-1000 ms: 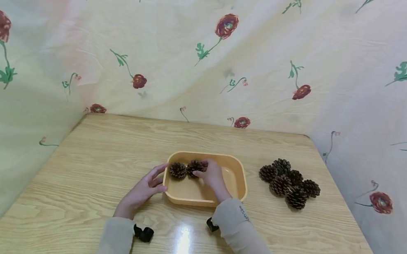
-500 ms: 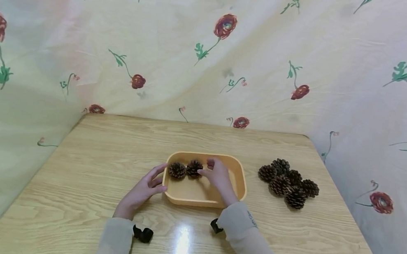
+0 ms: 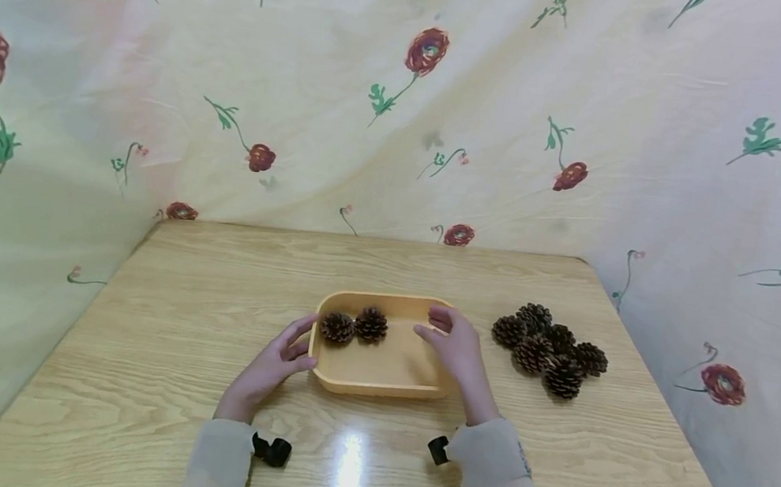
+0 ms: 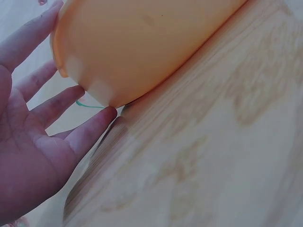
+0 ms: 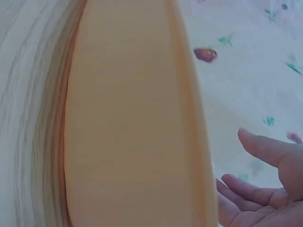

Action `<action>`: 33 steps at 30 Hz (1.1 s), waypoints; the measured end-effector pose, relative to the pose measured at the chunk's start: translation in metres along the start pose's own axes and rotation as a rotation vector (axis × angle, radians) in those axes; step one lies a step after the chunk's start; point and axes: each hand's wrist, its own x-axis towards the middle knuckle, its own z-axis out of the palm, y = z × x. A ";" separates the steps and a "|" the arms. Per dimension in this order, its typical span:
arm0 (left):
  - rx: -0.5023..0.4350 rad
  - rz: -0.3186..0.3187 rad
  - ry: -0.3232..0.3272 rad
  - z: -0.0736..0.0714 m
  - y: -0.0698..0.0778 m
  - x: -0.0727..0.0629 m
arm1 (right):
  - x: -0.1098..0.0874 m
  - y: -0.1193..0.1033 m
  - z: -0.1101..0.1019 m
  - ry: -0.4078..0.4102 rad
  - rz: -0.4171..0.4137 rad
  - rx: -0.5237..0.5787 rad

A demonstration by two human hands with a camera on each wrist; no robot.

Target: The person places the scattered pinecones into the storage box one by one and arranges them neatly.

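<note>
Right hand (image 3: 456,351), relaxed and unladen, had withdrawn rightward; two pine cones (image 3: 371,325) lay released to its left inside the orange tray (image 3: 375,389). Left hand (image 3: 270,366), outspread, touched the tray's wall.

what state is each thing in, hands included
Yellow-orange, rounded-rectangular tray: upright, partly filled
Two round brown pine cones: inside, side by side
Six round brown pine cones: clustered outside, right of the tray
Left hand: fingers spread, touching the tray
Right hand: holding nothing, thumb and fingers apart
</note>
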 end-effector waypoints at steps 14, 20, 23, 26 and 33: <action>-0.014 0.024 -0.005 0.000 0.001 0.000 | -0.032 0.017 -0.066 0.175 0.085 0.002; -0.012 0.028 -0.006 -0.001 0.001 0.000 | -0.043 0.022 -0.082 0.238 0.120 -0.021; -0.019 0.029 -0.011 -0.001 0.001 0.000 | -0.046 0.028 -0.088 0.277 0.138 -0.020; -0.021 0.028 -0.015 -0.001 0.002 0.001 | -0.048 0.034 -0.093 0.329 0.169 -0.020; -0.018 0.031 -0.017 0.001 0.003 0.002 | -0.053 0.048 -0.102 0.469 0.230 -0.015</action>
